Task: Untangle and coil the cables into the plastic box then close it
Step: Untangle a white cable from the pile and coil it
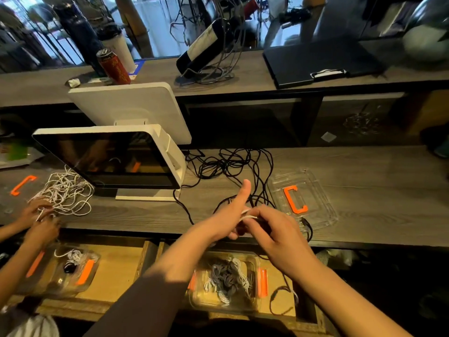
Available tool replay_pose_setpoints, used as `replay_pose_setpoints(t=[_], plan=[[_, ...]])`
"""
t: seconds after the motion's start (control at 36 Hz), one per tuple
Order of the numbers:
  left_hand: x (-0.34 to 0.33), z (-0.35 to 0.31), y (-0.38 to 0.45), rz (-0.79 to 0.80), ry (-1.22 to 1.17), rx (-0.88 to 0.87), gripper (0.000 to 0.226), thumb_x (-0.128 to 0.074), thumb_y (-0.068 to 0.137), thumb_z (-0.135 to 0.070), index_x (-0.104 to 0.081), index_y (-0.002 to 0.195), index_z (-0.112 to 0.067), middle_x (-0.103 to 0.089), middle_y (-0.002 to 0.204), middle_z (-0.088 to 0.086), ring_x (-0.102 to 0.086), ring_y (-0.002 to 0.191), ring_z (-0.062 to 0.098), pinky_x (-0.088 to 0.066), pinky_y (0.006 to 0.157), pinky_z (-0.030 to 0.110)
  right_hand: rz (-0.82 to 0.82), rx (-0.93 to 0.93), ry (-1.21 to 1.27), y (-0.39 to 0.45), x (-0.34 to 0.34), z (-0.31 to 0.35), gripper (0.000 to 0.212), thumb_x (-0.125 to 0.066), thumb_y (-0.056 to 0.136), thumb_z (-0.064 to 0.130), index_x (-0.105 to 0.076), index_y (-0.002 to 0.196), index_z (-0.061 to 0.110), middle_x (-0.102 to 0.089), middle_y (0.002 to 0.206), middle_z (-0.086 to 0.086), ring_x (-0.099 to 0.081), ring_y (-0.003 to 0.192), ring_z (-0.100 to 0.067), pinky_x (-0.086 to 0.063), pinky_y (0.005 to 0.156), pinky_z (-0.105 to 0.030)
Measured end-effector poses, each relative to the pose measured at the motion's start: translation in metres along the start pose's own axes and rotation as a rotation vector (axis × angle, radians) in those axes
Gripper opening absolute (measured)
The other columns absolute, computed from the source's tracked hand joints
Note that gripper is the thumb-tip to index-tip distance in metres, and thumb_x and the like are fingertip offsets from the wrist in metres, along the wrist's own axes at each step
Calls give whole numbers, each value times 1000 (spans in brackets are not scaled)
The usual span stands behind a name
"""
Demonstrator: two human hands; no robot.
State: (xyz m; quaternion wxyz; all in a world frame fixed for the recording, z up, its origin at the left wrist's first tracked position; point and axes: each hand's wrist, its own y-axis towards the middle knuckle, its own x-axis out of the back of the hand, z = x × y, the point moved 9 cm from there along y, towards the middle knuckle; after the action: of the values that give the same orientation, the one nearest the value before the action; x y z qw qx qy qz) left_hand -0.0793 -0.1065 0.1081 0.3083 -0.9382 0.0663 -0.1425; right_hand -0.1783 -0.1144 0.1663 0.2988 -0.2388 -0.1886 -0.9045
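Cables (pixel 233 166), black and tangled, sprawl over the bench (pixel 364 166) just right of the white monitor (pixel 109 159). Nearer than the monitor's base, the left hand (pixel 228 220) has its thumb up and its grip curled round a small white coil (pixel 246 216); the right hand (pixel 272 229) pinches that same coil, its grip clamped too. Right of the tangle lies a clear lid (pixel 315 190) with an orange clip. Below the bench edge, a clear plastic box (pixel 252 307) holds grey and white coils.

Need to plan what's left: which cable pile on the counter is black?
The black tangle right of the monitor, behind both hands. The pile left of the monitor is white.
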Motion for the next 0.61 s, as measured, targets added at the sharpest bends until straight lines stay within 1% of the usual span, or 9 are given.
replay_pose_setpoints(t=[0.06, 0.14, 0.22, 0.25, 0.31, 0.36, 0.42, 0.5, 0.61], plan=[[-8, 2, -6, 95, -63, 38, 87, -7, 78, -91, -55, 78, -19, -51, 66, -5, -42, 54, 5, -34, 51, 17, -71, 2, -35, 3, 11, -4, 14, -64, 92, 36, -67, 92, 23, -60, 79, 18, -57, 75, 2, -40, 65, -13], [-21, 7, -14, 239, -83, 73, 78, -13, 82, -89, -59, 87, -27, -55, 71, -1, -43, 48, 1, -33, 44, 12, -167, -42, -76, 6, 26, -13, 29, -70, 79, 48, -58, 74, 23, -49, 63, 15, -49, 61, -3, -34, 56, -14], [-32, 9, -22, 417, -145, 48, 66, -40, 79, -88, -57, 100, -27, -55, 71, -2, -38, 51, 3, -30, 43, 9, -152, -69, -48, 6, 28, -19, 32, -66, 75, 51, -60, 71, 20, -55, 62, 11, -51, 60, -9, -41, 54, -23], [-33, 8, -24, 456, -143, 29, 57, -49, 84, -80, -55, 104, -27, -55, 72, -3, -39, 53, 3, -31, 43, 9, -141, -70, -25, 5, 29, -19, 31, -65, 75, 50, -61, 71, 19, -56, 62, 10, -51, 60, -10, -40, 54, -23], [-35, 6, -28, 498, -112, -1, 35, -56, 94, -55, -53, 109, -23, -56, 74, -4, -41, 54, 3, -34, 44, 10, -117, -82, 39, 6, 29, -21, 30, -72, 75, 48, -64, 71, 20, -55, 61, 11, -51, 61, -10, -36, 54, -17], [-35, 5, -31, 489, -32, -20, 24, -55, 100, -42, -60, 106, -19, -57, 74, -5, -41, 56, 4, -35, 47, 12, -86, -100, 91, 7, 28, -23, 24, -74, 74, 46, -66, 73, 24, -58, 66, 13, -52, 62, -10, -38, 55, -19], [-34, 6, -32, 442, 28, -19, 32, -48, 105, -40, -65, 116, -15, -57, 72, -5, -40, 56, 5, -35, 48, 13, -58, -105, 93, 7, 28, -26, 21, -73, 76, 47, -68, 77, 27, -60, 72, 14, -55, 64, -11, -44, 58, -25], [-29, 6, -33, 384, 54, -9, 48, -40, 107, -42, -61, 133, -7, -59, 70, -3, -38, 54, 5, -34, 50, 15, -36, -119, 88, 5, 29, -32, 25, -70, 78, 51, -70, 81, 27, -63, 73, 9, -58, 66, -14, -50, 61, -34], [-20, 4, -33, 279, 17, -46, 48, -33, 108, -43, -59, 133, -11, -61, 67, -7, -41, 53, 4, -36, 57, 20, -30, -152, 95, 2, 28, -42, 24, -67, 81, 51, -69, 80, 27, -64, 72, 3, -60, 67, -16, -51, 61, -42]])
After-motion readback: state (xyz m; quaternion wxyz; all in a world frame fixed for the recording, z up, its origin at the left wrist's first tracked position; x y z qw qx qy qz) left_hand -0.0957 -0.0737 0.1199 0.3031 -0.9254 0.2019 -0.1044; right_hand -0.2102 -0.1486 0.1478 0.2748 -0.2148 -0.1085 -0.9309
